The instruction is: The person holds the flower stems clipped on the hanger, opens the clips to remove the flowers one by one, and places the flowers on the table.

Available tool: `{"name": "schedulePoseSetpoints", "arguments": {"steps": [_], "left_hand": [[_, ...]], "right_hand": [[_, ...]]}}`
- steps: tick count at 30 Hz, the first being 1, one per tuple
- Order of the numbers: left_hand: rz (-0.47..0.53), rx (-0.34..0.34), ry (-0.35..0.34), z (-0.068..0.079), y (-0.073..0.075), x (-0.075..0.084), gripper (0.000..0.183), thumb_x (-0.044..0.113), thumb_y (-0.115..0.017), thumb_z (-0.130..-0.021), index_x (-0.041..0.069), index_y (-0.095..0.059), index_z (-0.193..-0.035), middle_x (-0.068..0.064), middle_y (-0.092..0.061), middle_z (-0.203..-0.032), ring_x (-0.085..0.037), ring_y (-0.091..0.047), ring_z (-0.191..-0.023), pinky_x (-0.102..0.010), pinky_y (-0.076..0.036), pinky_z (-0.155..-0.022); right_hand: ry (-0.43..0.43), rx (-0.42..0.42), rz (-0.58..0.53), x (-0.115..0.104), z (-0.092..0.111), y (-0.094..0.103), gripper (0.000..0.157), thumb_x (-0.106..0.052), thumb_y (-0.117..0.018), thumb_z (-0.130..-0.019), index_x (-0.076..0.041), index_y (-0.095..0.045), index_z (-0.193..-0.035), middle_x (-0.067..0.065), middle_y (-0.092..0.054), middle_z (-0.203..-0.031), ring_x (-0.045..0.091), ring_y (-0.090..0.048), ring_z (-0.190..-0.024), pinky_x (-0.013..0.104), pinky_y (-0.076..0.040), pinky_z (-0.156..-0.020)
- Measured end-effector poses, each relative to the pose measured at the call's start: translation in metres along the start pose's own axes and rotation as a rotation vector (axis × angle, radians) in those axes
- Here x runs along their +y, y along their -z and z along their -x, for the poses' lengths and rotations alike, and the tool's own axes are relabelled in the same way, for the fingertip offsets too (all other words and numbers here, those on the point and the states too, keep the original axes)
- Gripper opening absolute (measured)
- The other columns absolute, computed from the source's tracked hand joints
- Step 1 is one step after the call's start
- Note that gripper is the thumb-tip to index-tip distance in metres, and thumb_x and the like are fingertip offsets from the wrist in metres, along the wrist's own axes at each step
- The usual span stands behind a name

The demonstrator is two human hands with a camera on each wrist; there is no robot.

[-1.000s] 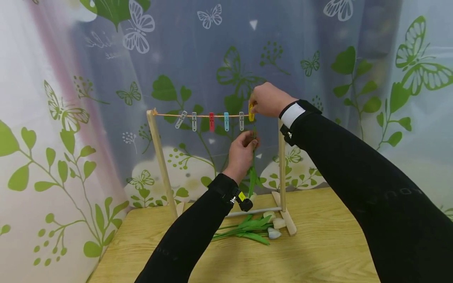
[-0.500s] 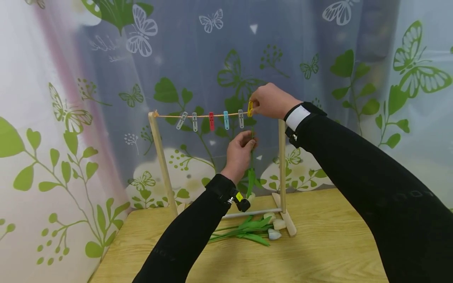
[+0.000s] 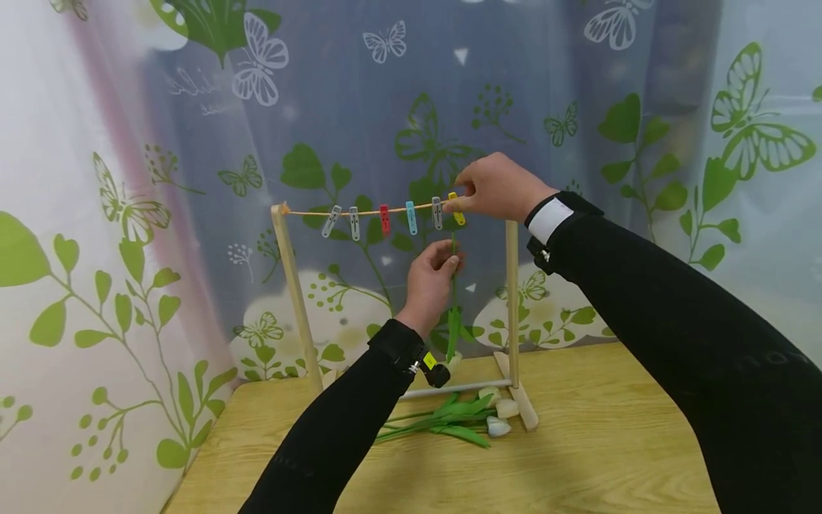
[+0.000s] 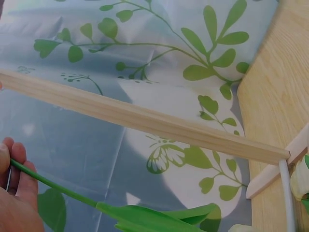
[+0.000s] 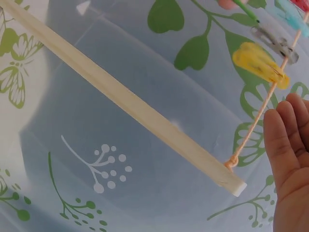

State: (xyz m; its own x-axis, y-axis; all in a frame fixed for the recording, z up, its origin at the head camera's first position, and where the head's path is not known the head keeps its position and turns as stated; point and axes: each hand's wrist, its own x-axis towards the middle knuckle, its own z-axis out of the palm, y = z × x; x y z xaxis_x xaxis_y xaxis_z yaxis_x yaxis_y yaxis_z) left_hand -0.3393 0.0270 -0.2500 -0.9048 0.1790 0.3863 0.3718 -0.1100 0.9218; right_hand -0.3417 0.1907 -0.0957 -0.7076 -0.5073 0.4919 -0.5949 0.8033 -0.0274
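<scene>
My left hand (image 3: 432, 282) pinches the green stem of an artificial tulip (image 4: 58, 187). The tulip hangs head down, its leaves (image 3: 454, 328) and pale bloom (image 3: 454, 363) below the hand. At the rope's right part, my right hand (image 3: 497, 187) is beside the yellow clothespin (image 3: 457, 209), fingers extended toward the nearby grey clothespin (image 3: 437, 213). In the right wrist view its fingers (image 5: 280, 137) lie fairly straight, apart from the yellow clothespin, which is blurred there. The upper stem end is just below the clothespins.
A wooden frame (image 3: 511, 300) carries the orange rope (image 3: 369, 212). More clothespins hang leftward: light blue (image 3: 412, 218), red (image 3: 384, 219) and two grey ones. Several tulips (image 3: 449, 414) lie on the wooden table (image 3: 565, 442) by the frame's foot. A patterned curtain (image 3: 359, 107) stands behind.
My right hand has let go of the yellow clothespin, which now tilts on the rope, and its fingertips have shifted toward the grey one. My left hand has drifted slightly left with the tulip.
</scene>
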Motion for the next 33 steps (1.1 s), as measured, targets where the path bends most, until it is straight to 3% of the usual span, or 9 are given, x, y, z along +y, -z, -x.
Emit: {"name": "schedulePoseSetpoints", "arguments": {"steps": [7,13,16,21,33], "left_hand": [[-0.021,0.007,-0.013,-0.008,0.009,-0.018,0.031,0.014,-0.058,-0.107,0.024,-0.062,-0.136,-0.002,-0.064,-0.136,-0.018,-0.062,-0.130,-0.030,-0.050,-0.114],[-0.012,-0.009,-0.052,-0.005,0.016,-0.020,0.031,0.015,-0.057,-0.108,0.023,-0.059,-0.138,-0.007,-0.060,-0.143,-0.027,-0.060,-0.133,-0.038,-0.048,-0.118],[0.004,-0.006,-0.050,-0.002,0.020,-0.019,0.032,0.014,-0.057,-0.107,0.023,-0.058,-0.138,-0.006,-0.059,-0.144,-0.031,-0.058,-0.136,-0.038,-0.049,-0.118],[0.013,0.013,-0.035,0.000,0.026,-0.018,0.032,0.014,-0.057,-0.107,0.023,-0.058,-0.138,-0.005,-0.063,-0.137,-0.031,-0.059,-0.135,-0.035,-0.050,-0.116],[0.009,0.045,-0.053,0.006,0.035,-0.017,0.032,0.012,-0.058,-0.107,0.020,-0.058,-0.138,-0.011,-0.065,-0.133,-0.027,-0.064,-0.125,-0.030,-0.053,-0.112]], "right_hand": [[0.048,-0.011,0.001,0.000,0.007,-0.015,0.041,-0.045,-0.074,-0.096,-0.013,-0.066,-0.073,0.003,-0.053,-0.064,0.020,-0.047,-0.056,0.031,-0.035,-0.056],[0.103,0.006,-0.003,0.000,0.016,-0.031,0.035,-0.042,-0.072,-0.098,-0.013,-0.067,-0.078,0.003,-0.053,-0.067,0.019,-0.048,-0.057,0.032,-0.037,-0.057],[0.084,-0.007,-0.073,-0.002,0.023,-0.040,0.026,-0.038,-0.071,-0.100,-0.012,-0.073,-0.094,0.002,-0.059,-0.070,0.019,-0.053,-0.059,0.033,-0.043,-0.059],[-0.014,-0.043,-0.214,0.000,0.035,-0.060,0.033,-0.037,-0.068,-0.102,-0.010,-0.069,-0.119,0.005,-0.071,-0.088,0.021,-0.067,-0.074,0.039,-0.057,-0.070],[-0.051,-0.120,-0.333,0.001,0.067,-0.121,0.035,-0.031,-0.072,-0.100,-0.008,-0.064,-0.126,0.007,-0.072,-0.103,0.023,-0.071,-0.092,0.040,-0.063,-0.079]]}}
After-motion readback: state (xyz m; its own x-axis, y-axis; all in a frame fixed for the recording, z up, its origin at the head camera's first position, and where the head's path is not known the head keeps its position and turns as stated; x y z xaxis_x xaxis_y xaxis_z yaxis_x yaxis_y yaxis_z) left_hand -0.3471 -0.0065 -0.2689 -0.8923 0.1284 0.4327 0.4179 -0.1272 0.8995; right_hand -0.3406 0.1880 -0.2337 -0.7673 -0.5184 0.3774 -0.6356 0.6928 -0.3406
